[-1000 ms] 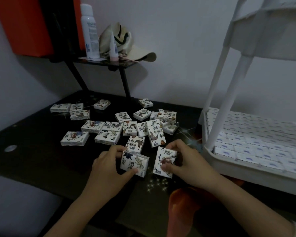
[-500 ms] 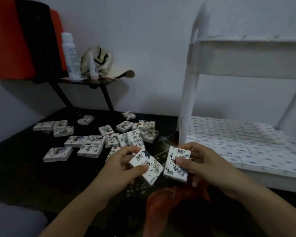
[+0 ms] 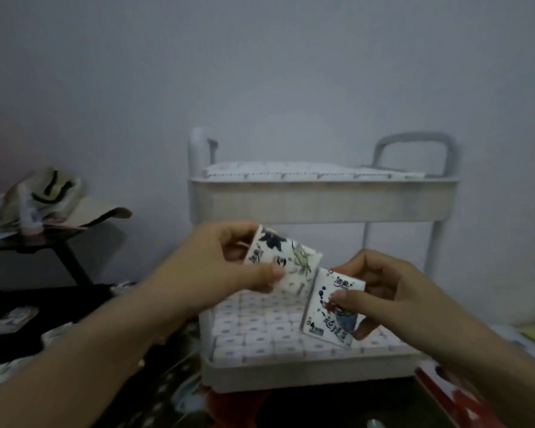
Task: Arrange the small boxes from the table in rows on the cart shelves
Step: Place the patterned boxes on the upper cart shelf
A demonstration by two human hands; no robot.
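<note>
While both hands hover in front of the white plastic cart, the left hand pinches a small white box printed with a dark flower and green frog between thumb and fingers. The right hand pinches a second small white box with blue print. Rows of small boxes fill the lower shelf; others lie on the dark counter.

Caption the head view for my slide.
Left hand and right hand hold small boxes by the cart's packed lower shelf.
</note>
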